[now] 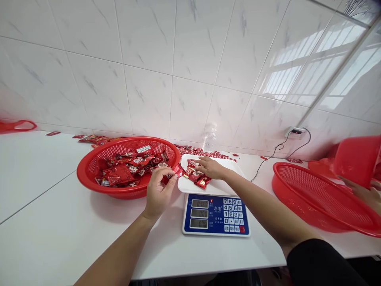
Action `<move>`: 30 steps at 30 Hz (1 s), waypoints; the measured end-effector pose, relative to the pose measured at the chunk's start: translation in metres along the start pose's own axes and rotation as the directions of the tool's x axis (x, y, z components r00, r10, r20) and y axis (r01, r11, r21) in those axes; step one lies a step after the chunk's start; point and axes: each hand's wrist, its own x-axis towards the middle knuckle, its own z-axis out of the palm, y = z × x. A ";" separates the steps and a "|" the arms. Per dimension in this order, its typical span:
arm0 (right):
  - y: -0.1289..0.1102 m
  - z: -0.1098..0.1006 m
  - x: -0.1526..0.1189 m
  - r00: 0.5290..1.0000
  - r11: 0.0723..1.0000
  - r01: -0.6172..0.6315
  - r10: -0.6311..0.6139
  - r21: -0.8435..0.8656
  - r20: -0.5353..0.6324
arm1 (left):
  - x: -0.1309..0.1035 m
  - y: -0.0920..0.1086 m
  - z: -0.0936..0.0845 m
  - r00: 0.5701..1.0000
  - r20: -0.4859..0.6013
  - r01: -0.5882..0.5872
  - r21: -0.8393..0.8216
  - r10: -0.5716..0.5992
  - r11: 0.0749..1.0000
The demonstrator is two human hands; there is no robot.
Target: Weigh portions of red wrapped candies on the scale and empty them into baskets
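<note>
Against a wall of white tiles with grey veining stands the white table, running across the whole view. On its left part sits the red basket, a round perforated one holding a heap of red packets; some of these carry white or pale Chinese characters too small to read. At the right is the empty red basket, and beyond it another person's hand is at a red container.

Between the baskets stands the scale, its blue panel marked in white "志准", with smaller characters under it. The keypad shows the digits 7 8 9, 4 5 6, 1 2 3 and 0, plus keys with Chinese labels and one red key. Of the three displays, the top one seems to begin 0.16, its last digit unclear; the two below appear to read 0.00. A red light glows beside the top one.

On the white tray of the scale lies a small group of packets, one showing gold lettering. The right hand is over them, fingers slightly spread, fingertips at the packets. The left hand, between basket and tray, has its grip pinching a shiny red packet between thumb and fingers at the tray's left edge.
</note>
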 end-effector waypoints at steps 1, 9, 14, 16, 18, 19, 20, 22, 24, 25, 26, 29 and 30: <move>-0.004 0.001 0.004 1.000 1.000 -0.010 0.010 -0.004 -0.005 | 0.000 0.000 0.000 1.000 -0.003 -0.001 0.001 0.001 1.000; -0.022 0.007 0.009 0.999 1.000 0.017 -0.018 0.012 0.038 | 0.000 0.003 0.001 1.000 0.012 -0.009 0.032 0.009 0.999; -0.018 -0.013 -0.020 0.998 0.996 0.061 -0.060 0.065 -0.017 | 0.000 0.002 0.001 0.999 0.036 -0.011 0.021 0.010 1.000; -0.019 -0.023 -0.039 0.992 0.990 0.065 -0.050 0.123 -0.116 | -0.001 0.002 0.002 0.999 0.031 -0.015 0.015 0.014 1.000; -0.022 -0.030 -0.062 0.975 0.986 0.057 -0.021 0.157 -0.221 | -0.001 0.002 0.004 1.000 0.015 -0.012 -0.007 0.012 1.000; -0.023 -0.033 -0.074 0.965 0.986 0.052 -0.010 0.156 -0.262 | -0.002 0.002 0.005 1.000 0.008 0.000 -0.025 0.000 1.000; -0.025 -0.034 -0.085 0.957 0.989 0.049 -0.006 0.142 -0.291 | -0.002 0.001 0.006 1.000 0.002 0.023 -0.046 -0.023 0.999; -0.027 -0.034 -0.106 0.948 0.995 0.039 -0.009 0.089 -0.319 | -0.004 0.001 0.010 0.996 0.002 0.094 -0.084 -0.094 0.992; -0.027 -0.030 -0.124 0.949 0.999 0.036 -0.025 0.029 -0.315 | -0.005 0.000 0.013 0.986 -0.003 0.165 -0.127 -0.167 0.978; -0.026 -0.028 -0.131 0.950 0.999 0.040 -0.036 0.005 -0.312 | -0.005 0.000 0.014 0.981 -0.013 0.187 -0.154 -0.191 0.970; -0.025 -0.026 -0.137 0.950 0.999 0.044 -0.046 -0.013 -0.310 | -0.006 0.000 0.015 0.978 -0.025 0.198 -0.180 -0.206 0.963; -0.021 -0.023 -0.150 0.951 0.998 0.036 -0.047 -0.044 -0.305 | -0.005 -0.004 0.016 0.973 -0.035 0.217 -0.188 -0.227 0.958; -0.020 -0.023 -0.153 0.953 0.999 0.024 -0.037 -0.049 -0.301 | -0.005 -0.005 0.015 0.972 -0.027 0.227 -0.154 -0.233 0.962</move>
